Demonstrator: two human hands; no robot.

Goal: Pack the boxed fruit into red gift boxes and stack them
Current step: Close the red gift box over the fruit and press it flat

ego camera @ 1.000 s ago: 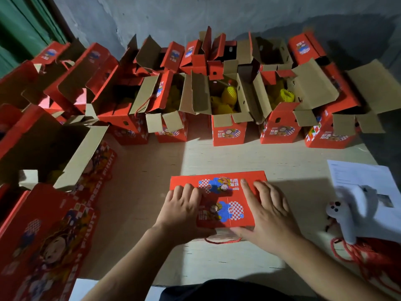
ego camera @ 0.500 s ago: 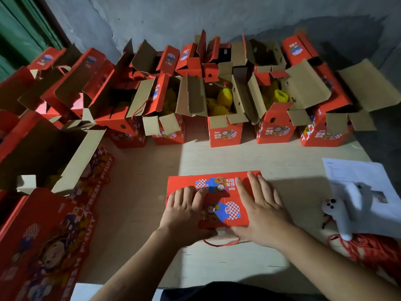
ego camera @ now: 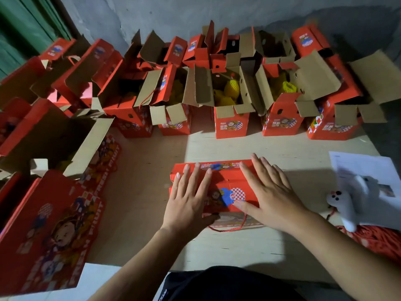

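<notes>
Pale wooden counter (ego camera: 282, 148): row of open red cardboard gift boxes (ego camera: 231, 118) along the far edge, some holding yellow fruit (ego camera: 231, 89). Closed red gift box (ego camera: 225, 181) at near centre. Left hand (ego camera: 188, 200) and right hand (ego camera: 271, 192) rest flat on its lid, fingers straight.

The closed gift box (ego camera: 219, 183) under my left hand (ego camera: 186, 205) and right hand (ego camera: 271, 198) is printed cardboard, red outside with a slight sheen. The open boxes (ego camera: 230, 105) along the far side show plain brown matt card on the inner flaps. The fruit (ego camera: 231, 88) sits in yellow foam net sleeves. The bench (ego camera: 152, 170) looks like pale smooth wood or ply. On the right there's a fuzzy grey-white plush toy (ego camera: 347, 203) on a white paper sheet (ego camera: 364, 168), plus red twisted cord (ego camera: 377, 237). The wall (ego camera: 217, 11) is rough grey plaster.
</notes>
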